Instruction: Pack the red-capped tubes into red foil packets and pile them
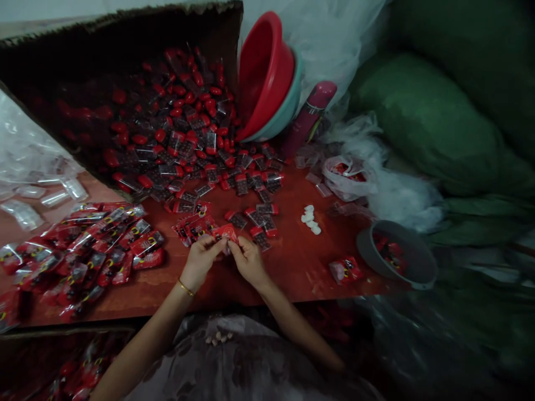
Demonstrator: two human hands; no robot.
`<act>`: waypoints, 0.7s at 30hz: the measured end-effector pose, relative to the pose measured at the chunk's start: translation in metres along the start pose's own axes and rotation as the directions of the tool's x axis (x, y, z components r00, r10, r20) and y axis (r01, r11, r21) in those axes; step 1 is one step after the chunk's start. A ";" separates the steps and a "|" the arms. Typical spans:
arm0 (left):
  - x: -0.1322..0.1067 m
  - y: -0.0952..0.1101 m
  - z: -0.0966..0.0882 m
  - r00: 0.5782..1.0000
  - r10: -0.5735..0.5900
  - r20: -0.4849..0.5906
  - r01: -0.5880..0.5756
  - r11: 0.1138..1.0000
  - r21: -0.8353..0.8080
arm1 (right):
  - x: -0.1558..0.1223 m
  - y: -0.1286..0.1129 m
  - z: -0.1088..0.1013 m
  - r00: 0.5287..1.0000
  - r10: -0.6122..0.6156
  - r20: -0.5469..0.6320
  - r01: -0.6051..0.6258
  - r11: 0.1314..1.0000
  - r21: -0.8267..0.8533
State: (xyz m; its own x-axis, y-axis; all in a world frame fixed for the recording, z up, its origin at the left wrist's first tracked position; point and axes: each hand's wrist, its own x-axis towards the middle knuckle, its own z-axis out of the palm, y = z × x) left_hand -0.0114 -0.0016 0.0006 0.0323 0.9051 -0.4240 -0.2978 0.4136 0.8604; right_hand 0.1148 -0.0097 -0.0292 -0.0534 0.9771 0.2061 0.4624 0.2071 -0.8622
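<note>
Both hands meet over the front middle of the red-brown table (292,278). My left hand (201,259) pinches the left side of a small red printed packet (226,231). From the other side my right hand (247,260) grips the same packet, thumbs close together at its lower edge. Just behind my left hand lies a small pile of similar red packets (194,224). Beyond the hands are several small clear boxes with red caps and dark contents (261,223). Fingers hide the lower part of the held packet.
A tipped cardboard box (125,28) spills many red-capped boxes onto the table. Filled packets (104,239) are heaped at left. Behind stand a red basin (267,72) and a purple bottle (307,117). White pieces (310,220) and a grey bowl (371,253) are at right.
</note>
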 end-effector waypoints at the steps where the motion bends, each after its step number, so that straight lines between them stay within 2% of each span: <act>1: 0.000 0.000 0.001 1.000 0.028 0.001 -0.028 1.000 0.000 | -0.002 -0.001 -0.001 1.000 -0.009 0.006 0.009 1.000 -0.028; 4: 0.000 0.003 0.003 0.995 0.094 -0.040 -0.094 0.996 0.007 | -0.007 -0.002 -0.014 0.999 -0.046 -0.005 0.045 0.993 -0.113; 6: 0.001 0.005 0.003 0.995 0.061 -0.081 -0.062 0.998 -0.017 | -0.009 0.000 -0.029 0.996 -0.068 -0.059 0.052 0.967 -0.248; 8: 0.002 0.007 0.002 0.995 -0.017 -0.101 0.009 0.997 -0.082 | -0.012 0.006 -0.044 0.989 -0.044 -0.139 -0.028 0.878 -0.477; 11: 0.005 0.007 0.004 0.987 -0.143 -0.075 0.127 0.974 -0.185 | -0.016 0.020 -0.056 0.982 0.040 -0.184 -0.164 0.663 -0.730; 12: 0.006 0.006 0.005 0.982 -0.180 -0.063 0.164 0.965 -0.207 | -0.017 0.024 -0.056 0.984 0.055 -0.169 -0.166 0.618 -0.769; 14: 0.007 0.003 0.007 0.971 -0.235 -0.041 0.220 0.948 -0.231 | -0.018 0.032 -0.052 0.992 0.044 -0.122 -0.125 0.581 -0.804; 17: 0.008 0.001 0.008 0.962 -0.273 -0.021 0.260 0.934 -0.247 | -0.020 0.038 -0.047 0.997 -0.004 -0.072 -0.054 0.625 -0.778; 19: 0.008 0.002 0.006 0.960 -0.278 -0.023 0.263 0.929 -0.259 | -0.023 0.037 -0.049 0.998 -0.042 -0.039 0.004 0.732 -0.681; 21: 0.008 0.003 0.006 0.961 -0.276 -0.020 0.261 0.928 -0.264 | -0.029 0.031 -0.055 0.998 -0.069 0.005 0.062 0.869 -0.490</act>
State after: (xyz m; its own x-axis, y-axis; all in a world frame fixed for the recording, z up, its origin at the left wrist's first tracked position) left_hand -0.0066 0.0070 0.0014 0.0938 0.7533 -0.6510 -0.5203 0.5946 0.6130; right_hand 0.1792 -0.0340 -0.0368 -0.0891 0.9608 0.2627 0.8324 0.2167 -0.5100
